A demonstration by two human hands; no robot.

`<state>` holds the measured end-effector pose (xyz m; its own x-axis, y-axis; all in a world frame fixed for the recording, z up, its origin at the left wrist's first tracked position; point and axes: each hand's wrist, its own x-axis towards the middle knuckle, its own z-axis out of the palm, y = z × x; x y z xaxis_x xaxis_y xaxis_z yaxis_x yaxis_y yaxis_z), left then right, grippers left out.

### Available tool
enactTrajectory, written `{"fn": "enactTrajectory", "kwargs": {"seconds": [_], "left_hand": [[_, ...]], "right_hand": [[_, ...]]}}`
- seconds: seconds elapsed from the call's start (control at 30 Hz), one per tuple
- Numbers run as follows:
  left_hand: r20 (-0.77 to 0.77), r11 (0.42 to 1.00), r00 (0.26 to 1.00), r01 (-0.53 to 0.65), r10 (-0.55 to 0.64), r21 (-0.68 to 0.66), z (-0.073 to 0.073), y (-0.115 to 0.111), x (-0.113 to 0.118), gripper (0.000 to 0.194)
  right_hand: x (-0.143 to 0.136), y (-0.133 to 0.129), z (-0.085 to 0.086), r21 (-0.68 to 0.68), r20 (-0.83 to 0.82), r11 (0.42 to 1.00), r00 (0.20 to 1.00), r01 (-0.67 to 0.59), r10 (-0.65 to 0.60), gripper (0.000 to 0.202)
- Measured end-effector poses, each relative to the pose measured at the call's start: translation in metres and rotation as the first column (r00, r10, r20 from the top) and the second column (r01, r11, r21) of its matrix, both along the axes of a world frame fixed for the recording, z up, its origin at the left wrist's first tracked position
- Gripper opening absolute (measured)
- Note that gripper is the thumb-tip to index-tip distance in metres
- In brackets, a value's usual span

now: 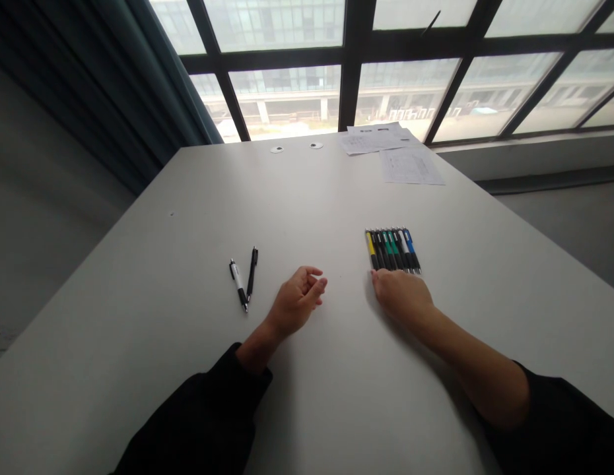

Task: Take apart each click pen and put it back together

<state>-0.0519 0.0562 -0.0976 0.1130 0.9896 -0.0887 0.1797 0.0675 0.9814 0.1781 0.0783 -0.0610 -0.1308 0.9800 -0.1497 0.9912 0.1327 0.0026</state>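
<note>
A row of several pens lies side by side on the right of the table, among them a yellow pen point(371, 245), green pens point(390, 244), a white pen point(403, 243) and a blue pen point(410, 245). My right hand point(401, 293) is closed at the near ends of this row, knuckles up. Its fingertips are hidden, so I cannot tell whether they grip a pen. Loosely curled, my left hand point(297, 300) has its fingers apart and holds nothing. To its left lie a white pen with black ends point(238, 282) and a black pen point(252, 274), their lower ends close together.
The white table point(188, 363) reaches to the windows. Printed papers point(410, 165) lie at its far right. Two round cable-hole covers point(277, 150) sit near the far edge. A dark curtain point(153, 86) hangs at the left.
</note>
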Motion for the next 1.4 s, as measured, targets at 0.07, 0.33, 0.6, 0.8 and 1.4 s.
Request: {"fn": "enactTrajectory", "kwargs": {"seconds": [0.07,0.33,0.6,0.8,1.4], "left_hand": [[-0.028,1.000,1.000,0.004,-0.004,0.013,-0.001,0.000,0.000,0.041],[-0.337,0.997,0.941,0.027,0.000,0.073,0.012,0.002,-0.005,0.039],[-0.869,0.964,0.438,-0.226,0.230,0.141,0.050,0.014,-0.080,0.018],[-0.954,0.973,0.279,-0.225,0.110,0.046,0.049,0.014,-0.084,0.023],[-0.650,0.755,0.760,0.418,0.014,0.505,0.144,-0.065,-0.013,0.007]], "right_hand": [[0.000,0.000,0.001,0.001,-0.004,1.000,1.000,-0.004,0.004,0.049],[-0.001,-0.003,-0.001,0.069,-0.027,0.997,0.999,-0.034,0.036,0.051],[-0.007,-0.013,-0.007,0.180,-0.150,0.949,0.946,-0.260,0.287,0.051],[-0.007,-0.010,-0.017,0.220,-0.246,0.914,0.888,-0.340,0.389,0.049],[0.019,-0.043,0.087,0.451,-0.836,0.883,0.286,-0.126,0.468,0.010]]}}
